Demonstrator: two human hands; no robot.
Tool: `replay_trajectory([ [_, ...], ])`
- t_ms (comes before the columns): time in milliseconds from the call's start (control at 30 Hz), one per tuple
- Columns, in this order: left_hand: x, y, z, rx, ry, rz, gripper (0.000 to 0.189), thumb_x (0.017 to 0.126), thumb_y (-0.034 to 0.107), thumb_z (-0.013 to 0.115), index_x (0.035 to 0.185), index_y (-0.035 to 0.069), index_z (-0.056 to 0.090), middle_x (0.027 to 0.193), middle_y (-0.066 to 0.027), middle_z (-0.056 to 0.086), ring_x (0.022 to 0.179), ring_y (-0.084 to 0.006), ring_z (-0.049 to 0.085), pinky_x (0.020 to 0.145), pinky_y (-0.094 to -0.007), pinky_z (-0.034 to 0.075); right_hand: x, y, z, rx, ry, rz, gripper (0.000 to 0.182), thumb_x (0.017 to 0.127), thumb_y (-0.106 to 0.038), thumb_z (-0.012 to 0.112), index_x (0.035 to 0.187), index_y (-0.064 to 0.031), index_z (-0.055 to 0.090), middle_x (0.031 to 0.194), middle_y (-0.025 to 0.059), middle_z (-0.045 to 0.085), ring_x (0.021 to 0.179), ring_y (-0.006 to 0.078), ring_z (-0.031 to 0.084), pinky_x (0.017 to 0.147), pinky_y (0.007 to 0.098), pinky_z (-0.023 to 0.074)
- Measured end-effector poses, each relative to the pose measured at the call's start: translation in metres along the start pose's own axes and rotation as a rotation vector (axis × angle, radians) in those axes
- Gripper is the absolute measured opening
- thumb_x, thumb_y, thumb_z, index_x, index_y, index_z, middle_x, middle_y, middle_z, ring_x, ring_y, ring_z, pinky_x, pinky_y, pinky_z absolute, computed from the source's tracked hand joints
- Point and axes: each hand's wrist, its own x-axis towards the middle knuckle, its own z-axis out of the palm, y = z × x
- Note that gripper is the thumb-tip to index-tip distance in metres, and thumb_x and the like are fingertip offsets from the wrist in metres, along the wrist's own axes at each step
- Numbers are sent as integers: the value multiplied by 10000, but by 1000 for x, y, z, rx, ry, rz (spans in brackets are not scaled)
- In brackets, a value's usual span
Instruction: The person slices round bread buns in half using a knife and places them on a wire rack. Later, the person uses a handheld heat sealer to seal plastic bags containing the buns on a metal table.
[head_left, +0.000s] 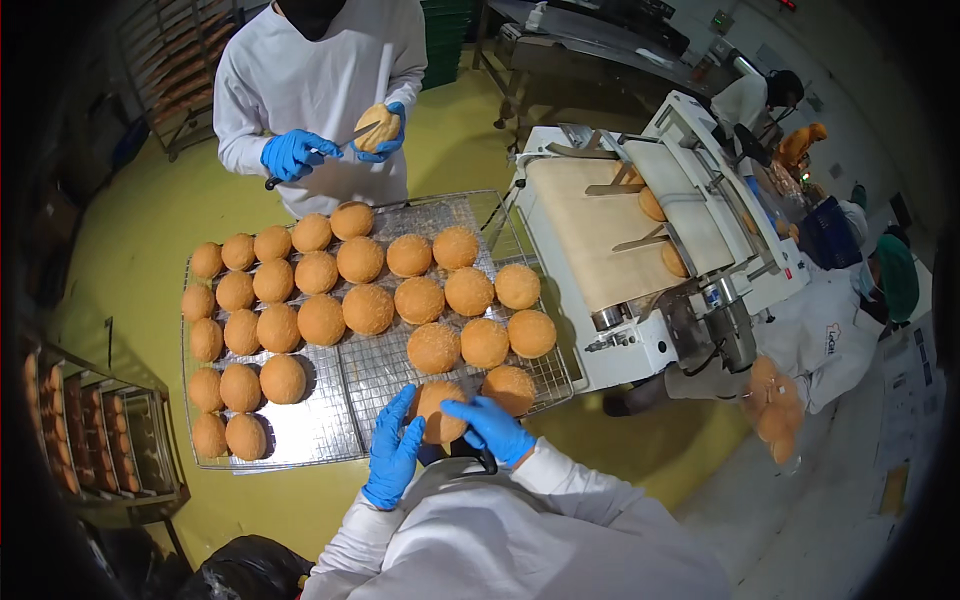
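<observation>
Both my hands wear blue gloves. My left hand (393, 446), its fingers spread, touches or nearly touches the left side of a round bread bun (439, 412) at the near edge of the wire rack (352, 360). My right hand (489, 429) has its fingers curled round a knife's black handle (487, 460), with thumb and forefinger at the bun's right side. The knife's blade is hidden. Rows of seeded golden buns (367, 309) stand on the rack, and one bun (510, 390) sits just beyond my right hand.
Across the rack a co-worker in blue gloves holds a knife (358, 135) and a bun (377, 127). A conveyor machine (600, 232) with buns on its belt stands at the right. Bun-loaded racks (97, 427) stand at the left, a black bag (247, 570) at the lower left. More people work at the right.
</observation>
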Motion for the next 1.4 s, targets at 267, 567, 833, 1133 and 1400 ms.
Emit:
replay_trajectory([
  [267, 37, 45, 8, 357, -155, 213, 871, 847, 278, 775, 1543, 27, 315, 1518, -173, 394, 1400, -328, 403, 1160, -412, 339, -17, -39, -1, -345, -191, -119, 543, 1031, -572, 432, 962, -63, 607, 693, -12, 539, 561, 63, 492, 534, 212, 407],
  [567, 31, 31, -1, -1147, -67, -506, 606, 997, 565, 507, 1385, 100, 488, 1290, -139, 604, 1152, -293, 637, 919, -525, 570, -14, -23, -22, -457, 175, -412, 194, 1004, -95, 518, 1071, 19, 661, 885, 59, 681, 678, 87, 572, 605, 249, 468],
  [833, 22, 40, 14, -1134, 34, -651, 476, 999, 553, 505, 1222, 139, 577, 1151, -93, 644, 996, -266, 663, 691, -437, 589, -40, -46, 2, -1119, 118, -740, 152, 916, -205, 656, 874, -77, 726, 786, 109, 661, 728, 321, 648, 642, 416, 501],
  [1133, 18, 22, 9, -1255, -21, -689, 459, 989, 549, 512, 1215, 155, 582, 1144, -96, 646, 983, -272, 663, 668, -426, 601, -25, -72, -8, -1316, 217, -667, 163, 866, -229, 698, 870, -78, 759, 803, 137, 696, 715, 333, 675, 631, 398, 519],
  [1400, 12, 40, 6, -1478, 82, -509, 580, 979, 597, 494, 1315, 125, 514, 1252, -147, 592, 1104, -318, 634, 762, -470, 631, -21, -50, -23, -1024, 238, -562, 189, 915, -224, 637, 929, -67, 741, 789, 152, 676, 726, 343, 671, 639, 429, 497],
])
